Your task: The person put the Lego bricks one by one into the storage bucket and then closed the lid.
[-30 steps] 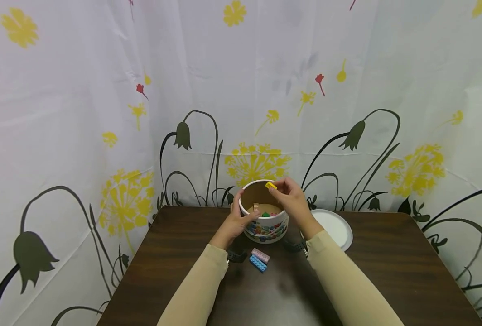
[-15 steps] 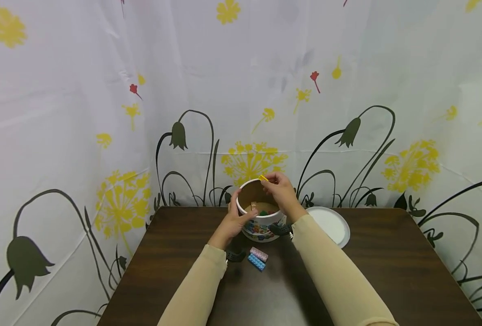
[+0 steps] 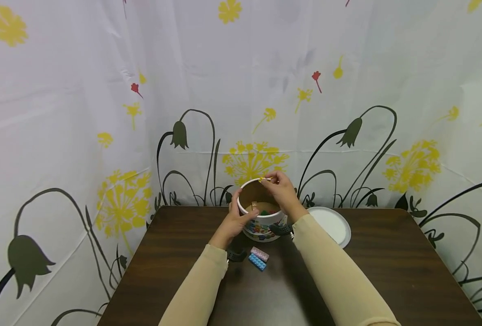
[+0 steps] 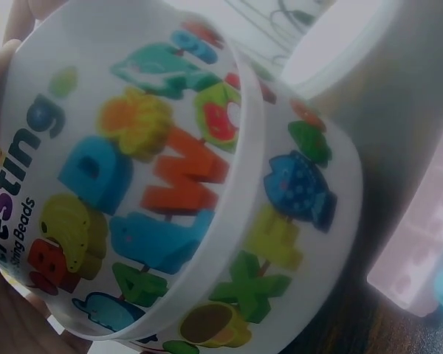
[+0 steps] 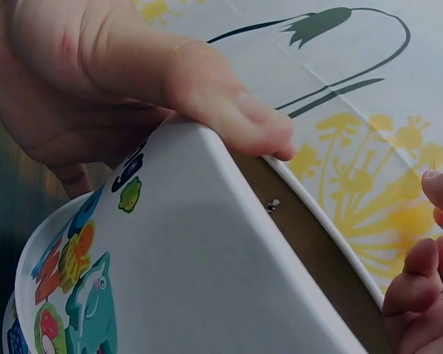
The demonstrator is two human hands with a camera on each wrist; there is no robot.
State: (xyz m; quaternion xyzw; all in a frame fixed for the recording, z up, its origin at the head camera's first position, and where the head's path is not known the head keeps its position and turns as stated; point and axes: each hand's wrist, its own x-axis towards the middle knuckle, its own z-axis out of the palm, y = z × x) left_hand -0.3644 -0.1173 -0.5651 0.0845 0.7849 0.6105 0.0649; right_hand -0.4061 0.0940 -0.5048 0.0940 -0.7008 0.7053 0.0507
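Note:
A white tub [image 3: 261,221] printed with bright letters and animals stands on the table, its mouth tipped toward me. My left hand [image 3: 233,224] grips its left side, thumb over the near rim. In the left wrist view the printed wall of the tub [image 4: 162,184] fills most of the picture. Over the far right of the rim, my right hand [image 3: 282,189] pinches a small yellow toy brick [image 3: 261,179], mostly covered by fingers. The right wrist view catches those fingers [image 5: 417,276] at its right edge. Inside lie a tan brick [image 3: 254,206] and a green piece [image 3: 264,212].
In front of the tub, a pink brick [image 3: 259,253] and a blue brick [image 3: 257,261] lie side by side on the dark wooden table [image 3: 379,271]. A round white lid [image 3: 334,226] rests behind my right forearm. A flowered curtain [image 3: 241,90] hangs behind the table.
My right hand has moved slightly left and up with the yellow brick, and its wrist strap now overlaps the tub. Less of the brick shows. My left hand keeps its grip.

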